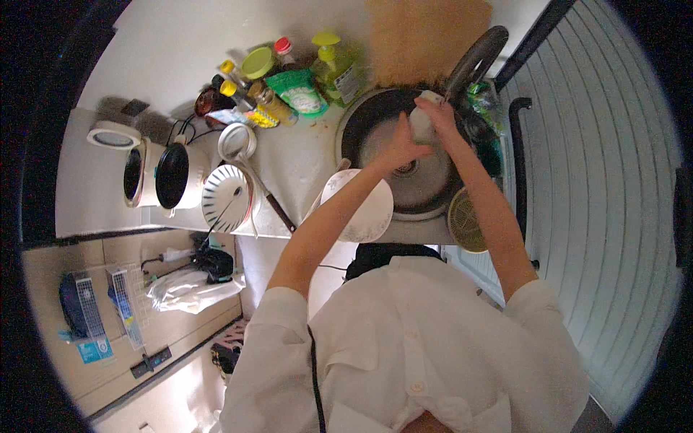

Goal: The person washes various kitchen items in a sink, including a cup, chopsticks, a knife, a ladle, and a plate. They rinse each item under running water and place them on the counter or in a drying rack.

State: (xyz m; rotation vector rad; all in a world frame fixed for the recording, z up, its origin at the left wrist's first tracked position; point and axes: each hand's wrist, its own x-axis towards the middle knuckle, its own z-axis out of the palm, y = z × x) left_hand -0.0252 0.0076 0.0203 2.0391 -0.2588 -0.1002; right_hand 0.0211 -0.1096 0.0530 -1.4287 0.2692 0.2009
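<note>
Over the round sink [373, 208], my right hand [439, 116] grips a small white bowl or cup [421, 125] just beneath the dark, curved faucet [479, 54]. My left hand [401, 145] is at the lower left of that white piece, with thumb and fingers spread. Whether it touches the piece I cannot tell. Below both hands the drain [405, 166] shows in the sink's bottom. A larger white bowl [365, 208] with a faint pattern stands on the counter at the sink's left, partly hidden by my left forearm.
A yellowish strainer basket [465, 222] sits at the sink's front right. Behind the counter [292, 173] stand a green pump bottle [335, 70], a green pouch [298, 92] and several sauce bottles. Leftward are a ladle [270, 200], a striped plate [224, 195] and a white pot [181, 173].
</note>
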